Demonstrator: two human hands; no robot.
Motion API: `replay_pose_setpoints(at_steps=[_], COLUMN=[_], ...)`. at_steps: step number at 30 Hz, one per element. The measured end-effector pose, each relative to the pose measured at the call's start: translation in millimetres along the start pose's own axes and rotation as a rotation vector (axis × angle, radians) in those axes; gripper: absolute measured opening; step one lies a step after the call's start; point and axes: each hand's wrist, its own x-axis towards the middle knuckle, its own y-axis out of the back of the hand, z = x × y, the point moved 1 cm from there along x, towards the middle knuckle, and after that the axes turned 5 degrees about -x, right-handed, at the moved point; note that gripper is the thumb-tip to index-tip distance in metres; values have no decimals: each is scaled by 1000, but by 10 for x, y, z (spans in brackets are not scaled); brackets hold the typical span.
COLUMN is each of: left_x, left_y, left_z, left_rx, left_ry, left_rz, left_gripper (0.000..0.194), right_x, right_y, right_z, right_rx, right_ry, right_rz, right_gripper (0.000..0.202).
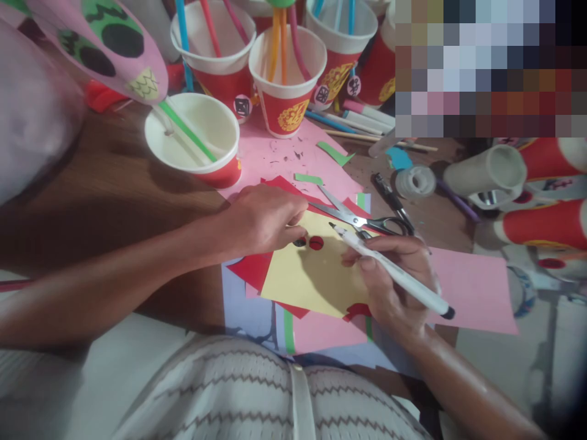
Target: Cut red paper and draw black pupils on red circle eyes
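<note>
My right hand (398,281) is closed around a white marker (403,276), its black tip bare and pointing up and left over a yellow paper sheet (307,281). Thumb and forefinger of my left hand (261,221) pinch at a small dark disc (299,242) on that sheet. Just right of it lies a small red disc (316,243) with a black line. Scissors (355,220) with black handles rest across the sheet's upper edge, blades apart. Red paper (250,269) sticks out from under the yellow sheet.
Red and white paper cups (288,91) with straws stand at the back. A pink painted balloon (114,49) leans over a cup (220,174) at left. Pens, green scraps (334,153), a black pen (389,195) and pink paper (477,293) lie around.
</note>
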Motion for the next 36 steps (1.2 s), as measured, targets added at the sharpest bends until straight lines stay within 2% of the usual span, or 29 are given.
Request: replay_pose_setpoints(at_steps=[7, 13, 20, 25, 28, 31, 34, 36], left_x=[-17, -48, -63, -109, -143, -132, -58, 3], left_y=[-4, 2, 108, 88, 11, -67, -77, -50], left_z=[8, -9, 20, -34, -53, -29, 12, 43], left_rx=[29, -13, -55, -152, -177, -152, -176, -196], left_ry=[2, -36, -24, -48, -174, -316, -232, -121], left_rz=[-12, 10, -70, 0, 98, 146, 173, 115], left_gripper=[21, 23, 23, 20, 21, 23, 22, 22], right_x=[-105, -148, -158, -161, -167, -175, -172, -162], right_y=[59, 60, 52, 76, 83, 84, 89, 94], right_z=[29, 59, 93, 92, 113, 138, 145, 138], right_rx=[-121, -146, -118, -113, -160, -187, -193, -216], right_ry=[-38, -50, -34, -27, -60, -79, -37, -7], right_rz=[-102, -71, -77, -89, -84, -69, -85, -98], right_gripper=[19, 16, 18, 19, 18, 16, 14, 13])
